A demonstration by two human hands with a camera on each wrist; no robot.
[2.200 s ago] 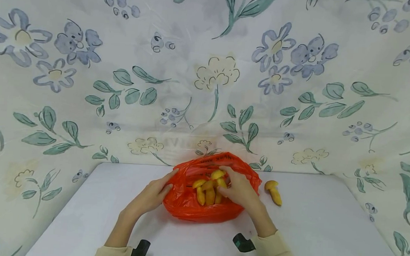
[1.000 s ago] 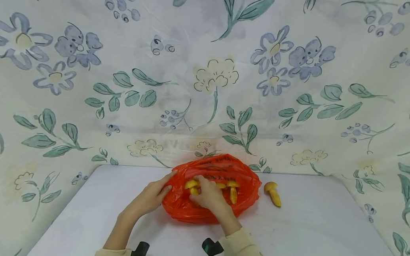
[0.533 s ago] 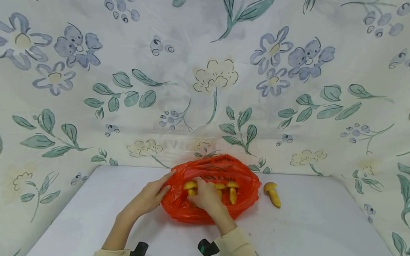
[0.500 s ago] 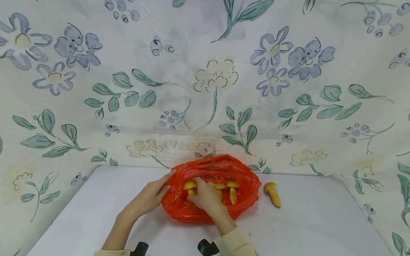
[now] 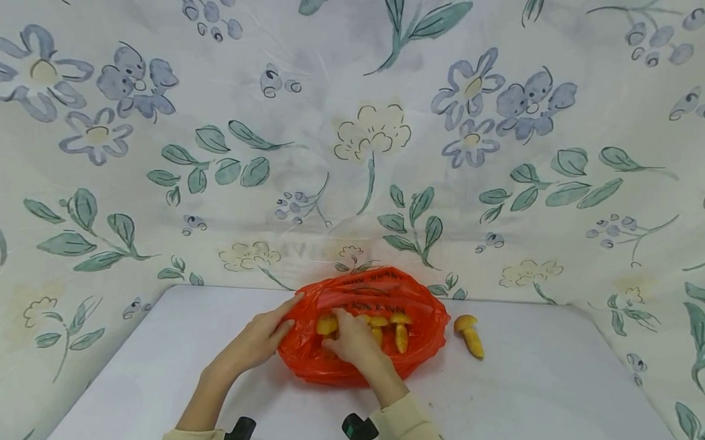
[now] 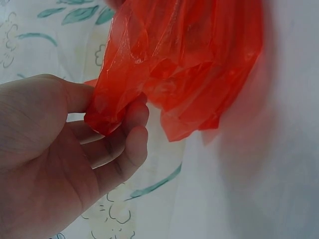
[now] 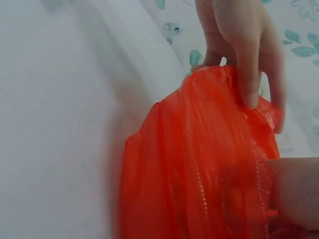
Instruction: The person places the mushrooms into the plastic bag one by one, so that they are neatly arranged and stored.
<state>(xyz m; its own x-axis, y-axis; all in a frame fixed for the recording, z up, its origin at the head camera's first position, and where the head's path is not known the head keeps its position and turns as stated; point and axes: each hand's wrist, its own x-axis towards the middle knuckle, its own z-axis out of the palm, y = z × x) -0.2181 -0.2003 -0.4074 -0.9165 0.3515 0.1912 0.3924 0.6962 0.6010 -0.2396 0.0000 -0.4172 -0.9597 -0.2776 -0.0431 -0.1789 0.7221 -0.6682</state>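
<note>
A red plastic bag (image 5: 341,376) lies with its mouth open on the white table. My left hand (image 5: 255,339) pinches the bag's left edge; in the left wrist view, thumb and fingers (image 6: 137,112) hold the thin red plastic (image 6: 119,84). My right hand (image 5: 357,342) reaches into the bag, its thumb and fingers around a yellow-brown mushroom (image 5: 327,324) at the left inside. Two more mushrooms, one in the middle (image 5: 377,327) and one at the right (image 5: 400,334), show beside that hand. In the right wrist view the bag's wall hides most of the right hand (image 7: 296,191).
Another mushroom (image 5: 470,335) lies on the table (image 5: 536,396) just right of the bag. Behind the table hangs a floral cloth (image 5: 306,176). Black wrist devices (image 5: 239,435) sit at both sleeves.
My right hand has moved from the bag's right side to its left. Mushrooms once grouped at the left now show spread out; the left one's cap has just tipped. My left hand stays put.
</note>
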